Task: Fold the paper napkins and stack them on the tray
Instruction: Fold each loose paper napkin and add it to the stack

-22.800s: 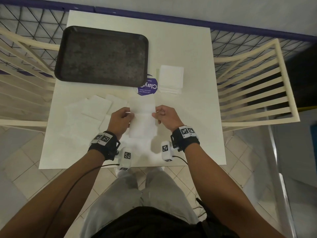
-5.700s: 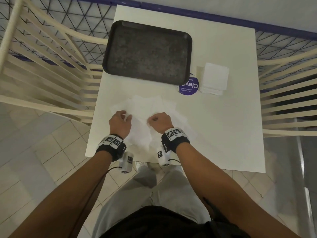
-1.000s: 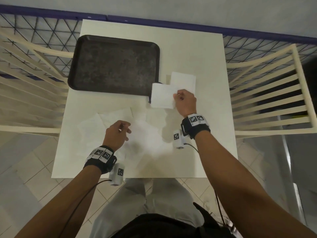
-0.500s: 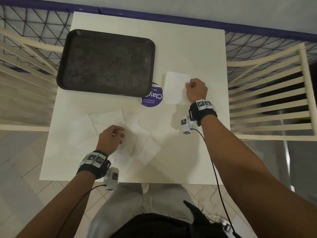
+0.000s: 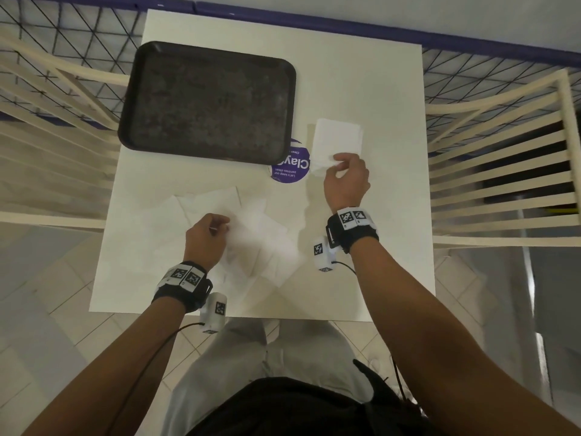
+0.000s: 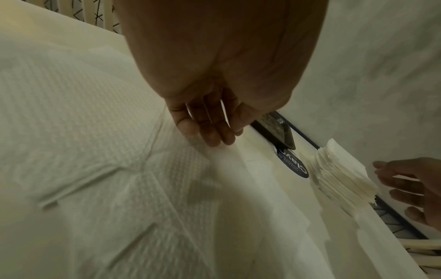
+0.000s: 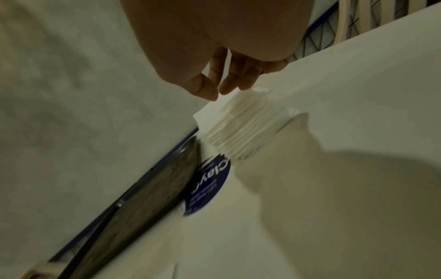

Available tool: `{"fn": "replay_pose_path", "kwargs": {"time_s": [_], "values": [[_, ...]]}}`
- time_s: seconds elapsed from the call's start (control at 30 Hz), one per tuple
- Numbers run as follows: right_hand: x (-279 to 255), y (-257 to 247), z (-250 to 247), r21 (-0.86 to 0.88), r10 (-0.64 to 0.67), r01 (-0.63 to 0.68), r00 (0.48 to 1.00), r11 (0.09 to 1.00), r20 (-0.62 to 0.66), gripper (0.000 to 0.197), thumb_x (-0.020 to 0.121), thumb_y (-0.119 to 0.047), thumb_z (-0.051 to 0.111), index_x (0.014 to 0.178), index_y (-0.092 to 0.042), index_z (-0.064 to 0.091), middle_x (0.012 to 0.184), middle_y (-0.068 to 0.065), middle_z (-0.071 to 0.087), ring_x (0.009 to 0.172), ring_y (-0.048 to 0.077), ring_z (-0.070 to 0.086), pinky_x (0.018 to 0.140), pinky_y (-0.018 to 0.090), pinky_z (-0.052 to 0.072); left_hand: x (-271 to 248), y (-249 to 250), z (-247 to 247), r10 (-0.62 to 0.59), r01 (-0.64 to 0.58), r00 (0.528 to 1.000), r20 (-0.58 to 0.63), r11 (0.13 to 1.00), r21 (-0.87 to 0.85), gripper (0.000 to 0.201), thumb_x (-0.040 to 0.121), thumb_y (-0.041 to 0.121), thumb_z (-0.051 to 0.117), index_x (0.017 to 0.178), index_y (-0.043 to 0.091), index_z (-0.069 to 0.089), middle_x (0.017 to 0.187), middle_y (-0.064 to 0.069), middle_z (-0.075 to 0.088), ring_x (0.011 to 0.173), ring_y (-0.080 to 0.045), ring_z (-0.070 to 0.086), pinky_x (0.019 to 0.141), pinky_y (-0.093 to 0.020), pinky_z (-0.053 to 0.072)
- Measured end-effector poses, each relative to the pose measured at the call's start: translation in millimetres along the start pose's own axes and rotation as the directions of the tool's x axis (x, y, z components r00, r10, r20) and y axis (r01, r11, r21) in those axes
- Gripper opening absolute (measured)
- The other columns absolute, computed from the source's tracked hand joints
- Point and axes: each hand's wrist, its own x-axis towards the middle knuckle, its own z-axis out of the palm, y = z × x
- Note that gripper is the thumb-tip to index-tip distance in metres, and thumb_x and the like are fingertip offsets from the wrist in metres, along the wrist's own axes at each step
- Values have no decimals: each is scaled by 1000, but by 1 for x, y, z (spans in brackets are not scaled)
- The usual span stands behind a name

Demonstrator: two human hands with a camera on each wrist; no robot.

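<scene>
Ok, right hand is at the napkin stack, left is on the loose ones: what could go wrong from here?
1. The right hand works at the near edge of the napkin stack; its fingers may lift several sheets or skew the pile.
2. The loose napkins overlap under the left hand, so dragging one could shift the others.
3. The tray holds nothing yet.

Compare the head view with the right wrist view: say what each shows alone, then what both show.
Head only: the left hand on the loose napkins, both wristbands, the whole bare tray.
Right wrist only: the layered side edges of the napkin stack, with the fingers just above its top.
Both: right hand, stack, tray, purple sticker, table.
</scene>
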Motion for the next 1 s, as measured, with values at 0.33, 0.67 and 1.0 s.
{"fn": "replay_pose_path", "kwargs": {"time_s": [0.33, 0.67, 1.0], "values": [[-112, -23, 62, 84, -163, 143, 936, 986, 312, 26, 83, -11, 58, 87, -36, 64, 81, -17, 62, 83, 15, 61, 86, 47, 51, -6, -53, -42, 54, -28, 989, -138, 982, 186, 22, 94, 13, 66, 115, 18, 70, 123, -9, 58, 106, -29, 57, 91, -38, 49], [-167, -36, 109, -13, -154, 212, 746, 977, 647, 30, 84, -17, 71, 114, -19, 71, 110, 1, 66, 101, 19, 63, 94, 42, 52, -12, -90, -68, 144, -106, 987, -66, 912, 396, 33, 87, 15, 77, 120, 14, 75, 123, -12, 62, 110, -37, 53, 91, -52, 51], [-180, -43, 111, -114, -139, 293, 717, 949, 683, 23, 87, -22, 68, 110, -26, 72, 120, 4, 54, 114, 24, 51, 101, 38, 43, -14, -91, -68, 204, -158, 974, -93, 919, 361, 4, 88, 11, 76, 88, 14, 78, 102, -9, 68, 93, -34, 58, 72, -46, 53]]}}
